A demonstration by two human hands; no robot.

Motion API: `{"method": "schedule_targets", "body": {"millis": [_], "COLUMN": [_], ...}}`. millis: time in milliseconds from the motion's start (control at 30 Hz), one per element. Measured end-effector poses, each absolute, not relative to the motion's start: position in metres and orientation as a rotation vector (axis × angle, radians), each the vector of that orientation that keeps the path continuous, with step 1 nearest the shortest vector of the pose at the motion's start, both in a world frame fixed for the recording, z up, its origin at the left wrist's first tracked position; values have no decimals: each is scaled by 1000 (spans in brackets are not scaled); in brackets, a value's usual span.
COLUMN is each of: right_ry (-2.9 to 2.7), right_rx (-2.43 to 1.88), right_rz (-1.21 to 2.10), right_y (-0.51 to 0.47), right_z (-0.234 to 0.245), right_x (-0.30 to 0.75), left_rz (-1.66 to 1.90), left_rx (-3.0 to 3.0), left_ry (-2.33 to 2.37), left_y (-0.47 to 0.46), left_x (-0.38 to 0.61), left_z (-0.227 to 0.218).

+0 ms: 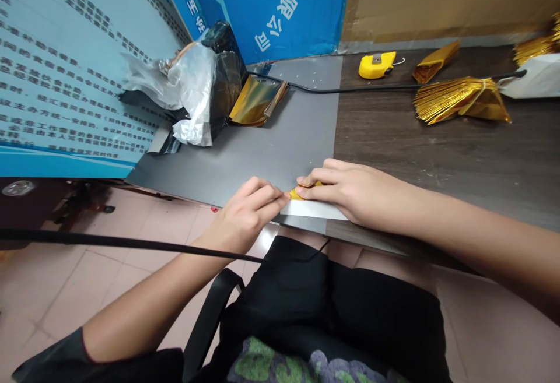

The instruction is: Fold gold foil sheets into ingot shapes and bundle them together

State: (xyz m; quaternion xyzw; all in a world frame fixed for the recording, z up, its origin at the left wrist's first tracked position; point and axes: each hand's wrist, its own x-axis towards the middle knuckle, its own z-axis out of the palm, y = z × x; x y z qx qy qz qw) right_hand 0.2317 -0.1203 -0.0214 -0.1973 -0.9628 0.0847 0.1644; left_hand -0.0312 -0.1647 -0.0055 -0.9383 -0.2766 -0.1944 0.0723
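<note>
A small piece of gold foil paper [296, 194] lies at the table's front edge, mostly hidden under my fingers. My left hand [254, 208] pinches its left end with thumb and fingers together. From the right, my right hand [345, 188] presses the foil with its fingertips, the fingers partly bent. Beneath both sits a white strip [312, 209], paper or card, along the edge. My right palm rests over the strip's right end.
Gold foil sheets [258, 102] stand beside a crumpled plastic bag [192, 88]. A yellow tape measure [376, 65], a tied gold foil bundle [464, 102] and a folded gold piece [436, 62] lie at the back right. A black cable [324, 90] crosses the table.
</note>
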Motion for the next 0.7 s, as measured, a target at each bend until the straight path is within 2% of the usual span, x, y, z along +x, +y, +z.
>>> {"method": "schedule_targets", "body": {"millis": [300, 700], "right_ry": [-2740, -2759], "right_rx": [-624, -612], "right_rz": [322, 248], "right_y": [-121, -122], "right_z": [-20, -18], "right_x": [230, 231], "left_rz": [-775, -532], "left_rx": [-2738, -2721], "left_ry": [-1028, -1112], "left_y": [-166, -171], "left_x": [-30, -29], "left_z": [-15, -11]}}
